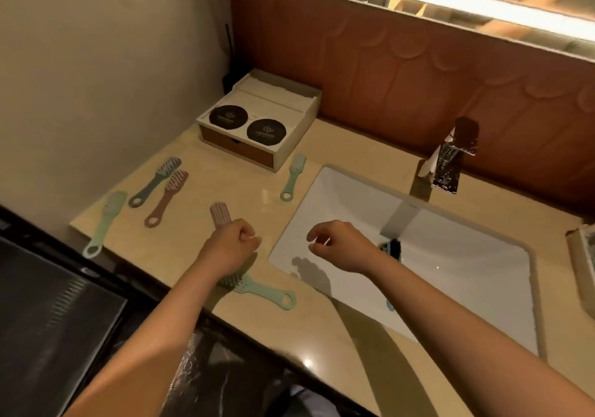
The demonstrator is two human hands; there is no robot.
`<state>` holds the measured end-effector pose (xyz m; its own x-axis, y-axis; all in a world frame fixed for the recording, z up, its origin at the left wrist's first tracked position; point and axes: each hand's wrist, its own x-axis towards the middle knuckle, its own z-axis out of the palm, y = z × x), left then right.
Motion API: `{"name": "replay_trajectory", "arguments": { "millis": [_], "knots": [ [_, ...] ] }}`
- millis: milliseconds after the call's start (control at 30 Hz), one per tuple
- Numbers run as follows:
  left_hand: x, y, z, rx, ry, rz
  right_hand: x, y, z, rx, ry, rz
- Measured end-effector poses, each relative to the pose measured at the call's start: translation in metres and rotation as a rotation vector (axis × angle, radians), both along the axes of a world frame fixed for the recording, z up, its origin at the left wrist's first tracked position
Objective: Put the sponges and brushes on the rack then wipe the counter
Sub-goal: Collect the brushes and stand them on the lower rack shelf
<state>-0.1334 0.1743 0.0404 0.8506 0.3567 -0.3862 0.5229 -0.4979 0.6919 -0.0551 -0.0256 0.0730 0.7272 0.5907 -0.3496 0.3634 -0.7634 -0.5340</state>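
Gripping: the left hand (233, 244) curls its fingers tight round the pink brush (220, 213), whose head pokes out past the knuckles.
Idling: the right hand (341, 246) hangs loosely curled over the sink (338, 197), holding nothing.
Doing it well: likely lift the brush clear of the counter (225, 165) first; no rack is identifiable.
Brushes: seven; one is held, five lie around the left hand, and a dark brush (391, 247) lies in the sink beyond the right hand.
Sponges: none seen.

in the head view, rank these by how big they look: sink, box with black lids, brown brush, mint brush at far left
1. sink
2. box
3. brown brush and mint brush: alike, mint nearer, so unranked
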Motion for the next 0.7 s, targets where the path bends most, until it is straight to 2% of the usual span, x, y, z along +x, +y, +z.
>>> {"name": "replay_trajectory", "arguments": {
  "millis": [167,567,700],
  "knots": [
    [0.007,0.024,-0.012,0.113,0.039,0.183,0.033,0.044,-0.02,-0.044,-0.006,-0.026],
    [0.03,0.037,-0.033,0.458,0.257,0.144,0.086,0.09,-0.063,-0.215,-0.086,-0.061],
    [0.031,0.034,-0.037,0.561,0.188,0.118,0.091,0.097,-0.069,-0.24,-0.172,-0.084]
  ]
}}
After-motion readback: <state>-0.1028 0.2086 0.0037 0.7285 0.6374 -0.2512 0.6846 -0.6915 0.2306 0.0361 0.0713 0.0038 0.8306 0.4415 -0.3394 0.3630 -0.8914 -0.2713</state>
